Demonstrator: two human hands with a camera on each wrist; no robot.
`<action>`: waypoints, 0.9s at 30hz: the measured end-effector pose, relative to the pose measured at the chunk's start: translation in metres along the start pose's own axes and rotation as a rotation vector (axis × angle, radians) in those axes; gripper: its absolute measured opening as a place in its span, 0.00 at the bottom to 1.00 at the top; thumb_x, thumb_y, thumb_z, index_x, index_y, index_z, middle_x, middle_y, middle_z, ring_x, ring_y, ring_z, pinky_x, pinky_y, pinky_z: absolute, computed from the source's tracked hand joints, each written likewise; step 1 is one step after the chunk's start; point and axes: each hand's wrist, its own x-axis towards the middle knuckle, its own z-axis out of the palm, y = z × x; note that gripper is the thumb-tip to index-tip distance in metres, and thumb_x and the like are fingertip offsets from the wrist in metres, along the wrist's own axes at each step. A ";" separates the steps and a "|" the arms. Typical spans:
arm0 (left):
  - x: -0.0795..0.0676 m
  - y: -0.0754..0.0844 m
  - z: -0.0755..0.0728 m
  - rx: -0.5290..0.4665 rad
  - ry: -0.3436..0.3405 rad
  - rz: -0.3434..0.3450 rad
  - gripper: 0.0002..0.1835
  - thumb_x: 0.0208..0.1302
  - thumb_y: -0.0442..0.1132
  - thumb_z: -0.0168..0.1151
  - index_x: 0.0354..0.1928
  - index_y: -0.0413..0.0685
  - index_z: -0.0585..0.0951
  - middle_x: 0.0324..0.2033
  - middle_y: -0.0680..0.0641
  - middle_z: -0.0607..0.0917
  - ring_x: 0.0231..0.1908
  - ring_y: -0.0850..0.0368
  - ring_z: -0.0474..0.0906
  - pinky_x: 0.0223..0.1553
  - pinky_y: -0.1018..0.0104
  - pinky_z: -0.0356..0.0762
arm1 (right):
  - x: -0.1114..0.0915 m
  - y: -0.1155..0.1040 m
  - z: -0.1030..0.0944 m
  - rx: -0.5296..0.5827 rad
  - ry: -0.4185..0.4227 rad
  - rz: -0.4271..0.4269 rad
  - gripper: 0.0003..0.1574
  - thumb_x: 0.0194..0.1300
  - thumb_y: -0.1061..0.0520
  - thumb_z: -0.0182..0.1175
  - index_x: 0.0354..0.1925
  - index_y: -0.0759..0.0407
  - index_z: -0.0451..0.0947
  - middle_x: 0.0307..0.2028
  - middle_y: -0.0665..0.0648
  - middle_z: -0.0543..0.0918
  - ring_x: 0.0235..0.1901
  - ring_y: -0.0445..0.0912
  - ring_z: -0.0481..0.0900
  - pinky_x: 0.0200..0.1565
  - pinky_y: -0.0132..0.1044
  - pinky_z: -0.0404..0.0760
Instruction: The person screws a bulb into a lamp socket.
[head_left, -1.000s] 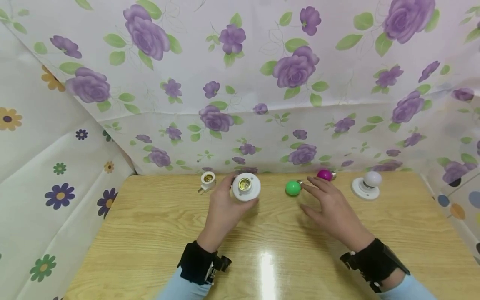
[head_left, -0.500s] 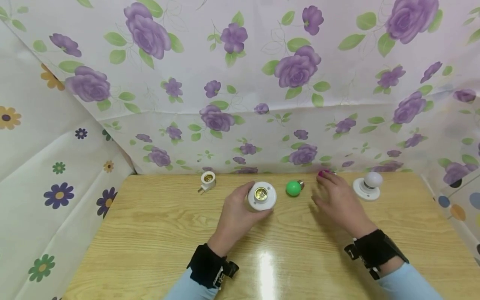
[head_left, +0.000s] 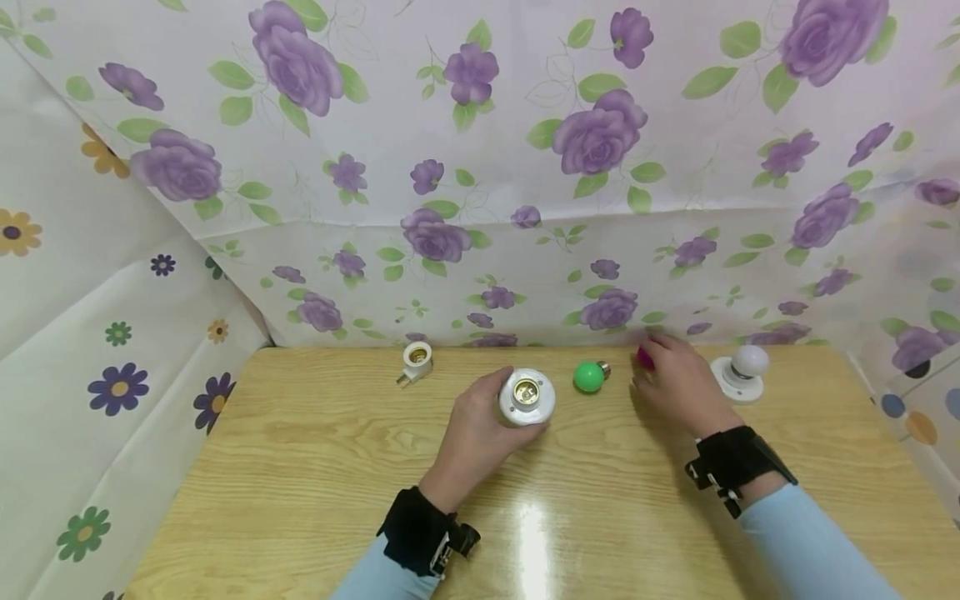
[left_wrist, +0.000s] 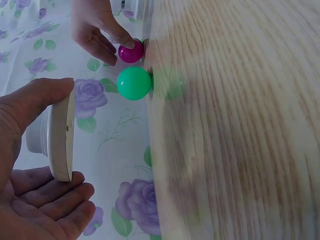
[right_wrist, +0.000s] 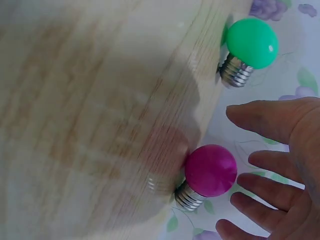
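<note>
My left hand (head_left: 478, 429) holds a round white lamp holder (head_left: 527, 410) by its edge above the table, its brass-lined socket facing up. In the left wrist view, the thumb lies on one side of the base and the fingers on the other. My right hand (head_left: 688, 392) reaches down at a magenta light bulb (right_wrist: 211, 170), mostly hidden by the hand in the head view. In the right wrist view its fingertips (right_wrist: 245, 179) are right by the bulb's globe, with the thumb stretched out apart. A green light bulb (head_left: 588, 377) lies between the two hands.
A white plug-in lamp socket (head_left: 417, 360) with metal prongs lies at the back left. At the back right stands a white bulb (head_left: 750, 362) in a round white base (head_left: 738, 388). The wooden table (head_left: 315, 467) ends at a flower-patterned sheet (head_left: 360, 292).
My left hand has carried the lamp holder right, towards the green bulb. My right hand has moved from beside the green bulb rightward over to the magenta bulb.
</note>
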 end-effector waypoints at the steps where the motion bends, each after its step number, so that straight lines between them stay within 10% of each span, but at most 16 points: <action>1: 0.000 0.000 0.000 0.002 -0.003 -0.002 0.43 0.44 0.57 0.73 0.61 0.44 0.69 0.52 0.51 0.76 0.52 0.59 0.70 0.52 0.65 0.67 | 0.001 0.000 0.000 0.002 -0.015 0.009 0.30 0.50 0.57 0.65 0.52 0.69 0.73 0.56 0.69 0.70 0.54 0.61 0.67 0.51 0.54 0.70; 27: 0.003 0.000 -0.002 0.008 -0.037 -0.066 0.43 0.42 0.54 0.75 0.60 0.45 0.70 0.51 0.50 0.76 0.51 0.58 0.72 0.51 0.65 0.68 | -0.002 0.006 0.002 -0.058 -0.128 0.042 0.24 0.51 0.68 0.61 0.50 0.66 0.76 0.50 0.67 0.74 0.46 0.63 0.71 0.44 0.54 0.74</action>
